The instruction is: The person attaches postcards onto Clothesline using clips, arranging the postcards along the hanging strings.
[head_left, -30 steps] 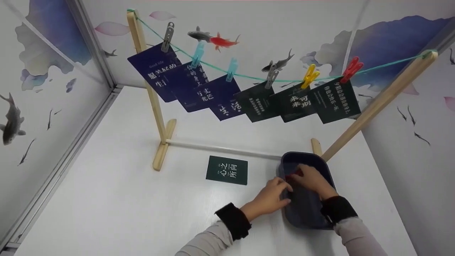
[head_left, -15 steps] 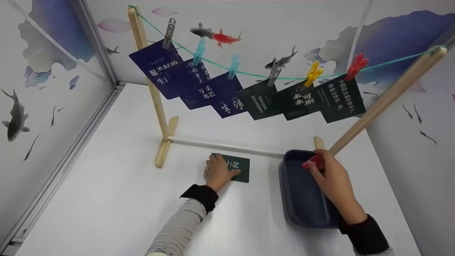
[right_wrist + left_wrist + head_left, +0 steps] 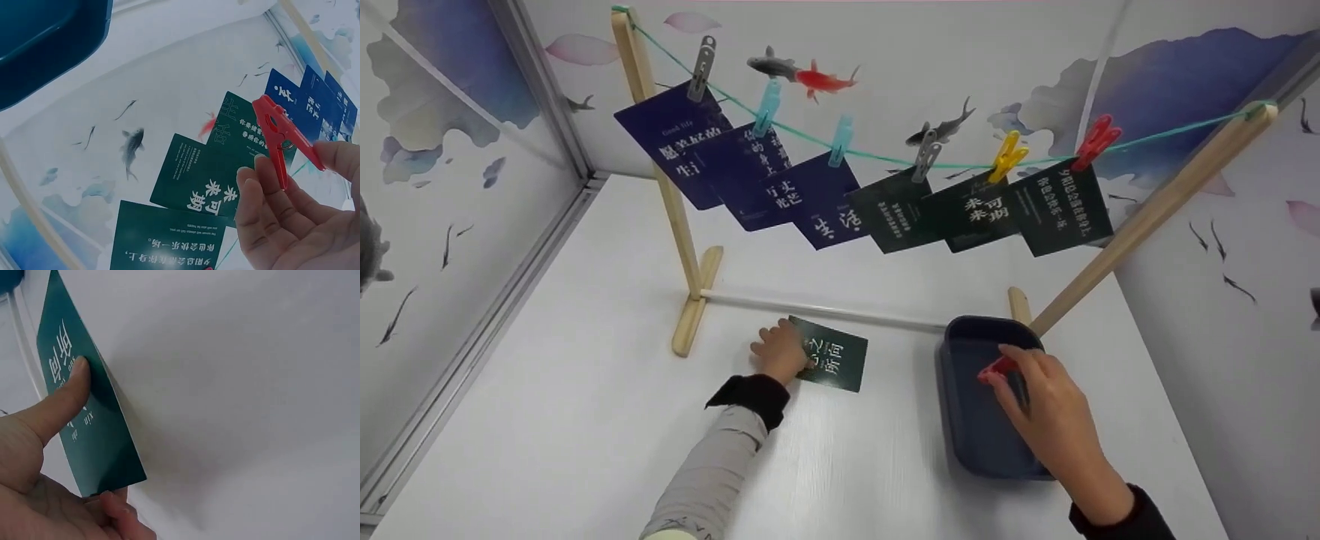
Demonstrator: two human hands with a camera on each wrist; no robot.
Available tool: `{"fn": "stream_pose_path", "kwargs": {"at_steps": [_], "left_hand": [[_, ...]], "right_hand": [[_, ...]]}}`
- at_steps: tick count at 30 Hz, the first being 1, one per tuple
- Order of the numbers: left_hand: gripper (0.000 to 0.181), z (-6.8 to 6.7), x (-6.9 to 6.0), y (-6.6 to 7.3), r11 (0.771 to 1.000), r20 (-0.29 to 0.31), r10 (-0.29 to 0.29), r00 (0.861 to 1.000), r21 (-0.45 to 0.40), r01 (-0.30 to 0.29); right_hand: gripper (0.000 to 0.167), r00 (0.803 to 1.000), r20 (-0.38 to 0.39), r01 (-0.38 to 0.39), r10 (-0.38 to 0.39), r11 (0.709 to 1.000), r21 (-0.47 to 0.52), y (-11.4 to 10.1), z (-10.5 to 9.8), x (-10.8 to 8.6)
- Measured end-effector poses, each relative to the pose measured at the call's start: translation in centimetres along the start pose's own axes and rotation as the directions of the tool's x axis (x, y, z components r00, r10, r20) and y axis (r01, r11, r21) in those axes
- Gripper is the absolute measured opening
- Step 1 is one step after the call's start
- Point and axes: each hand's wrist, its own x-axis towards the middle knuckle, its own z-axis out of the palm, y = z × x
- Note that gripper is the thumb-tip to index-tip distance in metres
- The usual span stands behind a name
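My left hand [image 3: 780, 354] holds a dark green card [image 3: 841, 361] by its left end. The left wrist view shows the thumb [image 3: 67, 396] lying across the card's printed face, with fingers at its lower edge, and the card tilted up from the white table. Over the dark blue bin [image 3: 951, 420], my right hand [image 3: 1054, 420] pinches a red clothespin [image 3: 996, 370] between thumb and fingers. In the right wrist view the clothespin [image 3: 281, 138] points away from the palm, its handles between the thumb and fingertips.
A green line [image 3: 885, 157] sags between two wooden posts [image 3: 1155, 217]. Blue cards [image 3: 817, 202] and green cards [image 3: 1061, 210] hang from it by grey, light blue, yellow and red clothespins. A white rod [image 3: 825, 309] joins the stand's feet. Painted walls enclose the table.
My left hand has left the bin, reached the green card and taken hold of its left end; the card has shifted slightly. My right hand has lifted a red clothespin from the bin.
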Motion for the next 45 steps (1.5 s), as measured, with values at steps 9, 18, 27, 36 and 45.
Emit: {"fn": "stream_pose_path", "kwargs": {"at_steps": [9,18,27,36,45], "left_hand": [[0.044,-2.6,-2.2,0.4,0.903,-0.070,0.339,0.938,-0.256,-0.345],[0.020,-7.1,-6.4,6.6,0.799,-0.097,0.546,0.832,-0.237,-0.552],[0.022,-11.4,-8.3,15.1,0.658,-0.158,0.650,0.743,-0.371,-0.655],[0.022,-12.7,-8.9,21.8,0.642,0.057,0.623,0.780,-0.607,-0.468],[0.016,-11.8,-9.7,28.1,0.599,-0.036,0.590,0.806,-0.649,-0.468]], "right_hand": [[0.048,0.994,-0.023,0.111,-0.109,0.988,0.111,-0.2,-2.9,-0.7],[0.046,0.996,-0.029,0.088,-0.084,0.964,0.250,2.2,-5.0,0.7],[0.035,0.978,-0.042,-0.153,0.204,0.840,0.521,5.3,-10.6,6.2],[0.031,0.904,-0.204,-0.227,0.375,0.828,0.512,7.8,-14.8,12.8],[0.029,0.895,-0.284,-0.155,0.343,0.837,0.524,9.0,-16.2,17.2]]}}
